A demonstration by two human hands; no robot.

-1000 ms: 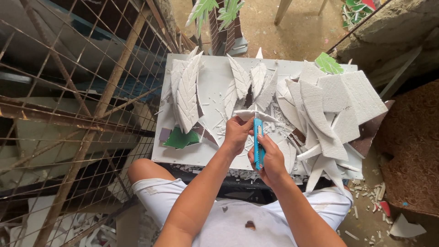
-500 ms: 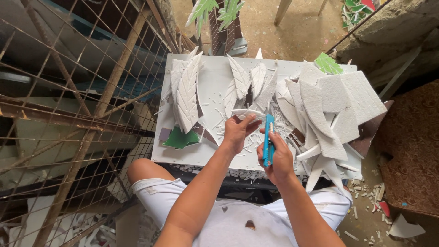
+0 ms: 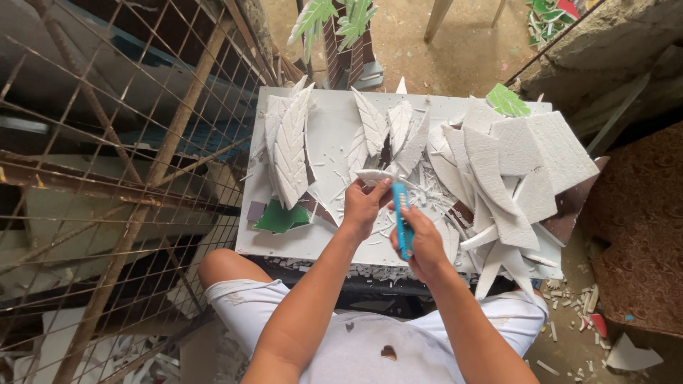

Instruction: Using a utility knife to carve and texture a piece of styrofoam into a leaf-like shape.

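Head view, looking down on a seated person at work. The left hand (image 3: 364, 206) has its grip closed on a slim white foam strip (image 3: 376, 176), pinching it at its near end; the strip runs crosswise just beyond the fingers, above the counter (image 3: 320, 238). The right hand (image 3: 421, 240) has its grip wrapped fully round a blue utility knife (image 3: 402, 217), whose tip points away from the body and meets the strip right beside the left grip. The blade itself is too small to make out.

Judged from this pose, the cut goes best with the blade drawn away from the left fingers, the strip held firm close to the cut, and light strokes, since foam of this kind crumbles.

Left of the left grip lies a stack of white leaf-shaped foam pieces (image 3: 290, 146), with a green leaf piece (image 3: 279, 217) at its near end. Beyond both grips more white carved leaves (image 3: 388, 131) fan out. Right of the right grip a heap of foam offcuts (image 3: 512, 171) crowds the counter to its right edge and overhangs it. The only bare patch lies between the left stack and the left grip. A rusty wire grid (image 3: 107, 185) stands well left of the counter; foam crumbs (image 3: 569, 327) litter the floor to the right.
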